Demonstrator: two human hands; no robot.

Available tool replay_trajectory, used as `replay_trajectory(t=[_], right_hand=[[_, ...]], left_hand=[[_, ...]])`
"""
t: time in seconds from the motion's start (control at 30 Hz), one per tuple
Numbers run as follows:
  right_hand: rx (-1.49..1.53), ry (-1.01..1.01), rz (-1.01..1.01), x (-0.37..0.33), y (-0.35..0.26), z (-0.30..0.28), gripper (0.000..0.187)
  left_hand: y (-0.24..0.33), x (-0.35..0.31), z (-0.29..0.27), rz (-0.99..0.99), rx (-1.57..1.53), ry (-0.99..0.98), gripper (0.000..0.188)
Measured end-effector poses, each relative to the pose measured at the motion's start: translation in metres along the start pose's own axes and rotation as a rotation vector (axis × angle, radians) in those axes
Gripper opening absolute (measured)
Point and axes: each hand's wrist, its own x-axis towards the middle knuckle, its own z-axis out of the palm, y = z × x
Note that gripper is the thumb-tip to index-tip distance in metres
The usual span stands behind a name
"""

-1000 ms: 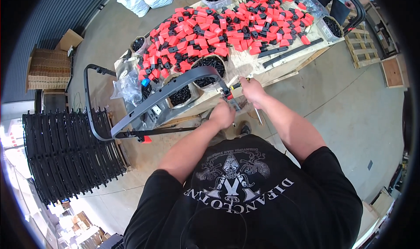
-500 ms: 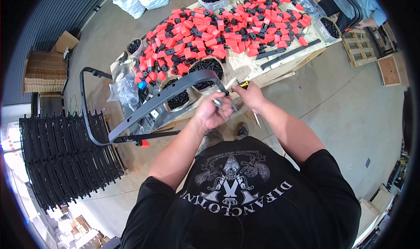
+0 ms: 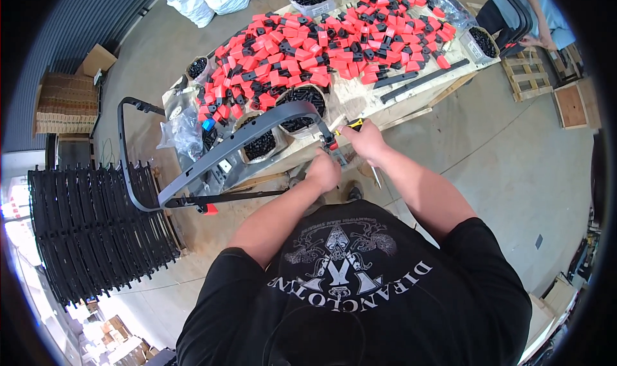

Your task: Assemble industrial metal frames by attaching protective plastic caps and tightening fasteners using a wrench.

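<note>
Gripping a yellow and black tool (image 3: 353,127), the right hand (image 3: 366,141) was closed just beside the end of a big grey frame (image 3: 212,154). A thin silver rod (image 3: 377,178) poked out below that hand. The left hand (image 3: 324,170) was curled near a small red piece (image 3: 333,145) at the frame's right end, but its fingers were mostly hidden, so I could not tell if it held anything. The bent frame was left of the hands and looped out past the left end of the wooden table (image 3: 352,101). A big pile of red and black parts (image 3: 270,64) covered much of the table. Close behind the frame was a tub (image 3: 298,133) full of little black bits. A long black bar (image 3: 421,83) lay right of the pile. Far left, a clear plastic bag (image 3: 184,134) sat crumpled. At the far right, another person (image 3: 556,16) stood by a wooden pallet (image 3: 530,75).
</note>
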Motion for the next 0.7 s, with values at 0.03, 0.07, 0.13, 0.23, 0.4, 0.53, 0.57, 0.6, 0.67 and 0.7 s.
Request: replay_trajectory(t=[0.03, 0.07, 0.13, 0.23, 0.4, 0.53, 0.57, 0.6, 0.67, 0.7], right_hand=[[0.022, -0.034, 0.035, 0.0, -0.004, -0.002, 0.064], [-0.094, 0.039, 0.039, -0.004, -0.006, 0.002, 0.064], [-0.077, 0.052, 0.037, 0.001, -0.003, -0.001, 0.064], [-0.055, 0.013, 0.076, 0.006, 0.001, -0.001, 0.065], [-0.09, -0.022, 0.079, -0.001, -0.013, -0.006, 0.066], [-0.056, 0.001, 0.065, 0.005, 0.007, -0.002, 0.066], [-0.072, 0.008, 0.026, 0.007, 0.006, -0.001, 0.066], [-0.087, 0.016, -0.013, 0.009, 0.004, -0.001, 0.066], [-0.108, 0.031, -0.009, 0.006, 0.002, 0.001, 0.066], [-0.126, 0.048, -0.005, 0.004, 0.0, 0.001, 0.067]], left_hand=[[0.0, 0.004, 0.002, -0.008, 0.05, 0.038, 0.027], [0.0, 0.008, 0.003, -0.016, 0.101, 0.076, 0.026], [0.017, 0.01, -0.024, -0.012, -0.583, -0.223, 0.025], [-0.005, 0.015, -0.005, 0.081, -0.314, -0.092, 0.023], [-0.012, 0.023, 0.0, 0.073, 0.189, 0.133, 0.016], [0.03, 0.002, -0.026, -0.076, -1.123, -0.393, 0.02], [0.017, 0.006, -0.021, -0.068, -1.128, -0.391, 0.02], [-0.009, 0.012, -0.011, 0.079, -0.379, -0.061, 0.02], [-0.015, 0.018, -0.001, 0.171, 0.628, 0.302, 0.024], [-0.017, 0.021, -0.001, 0.17, 0.625, 0.303, 0.024]])
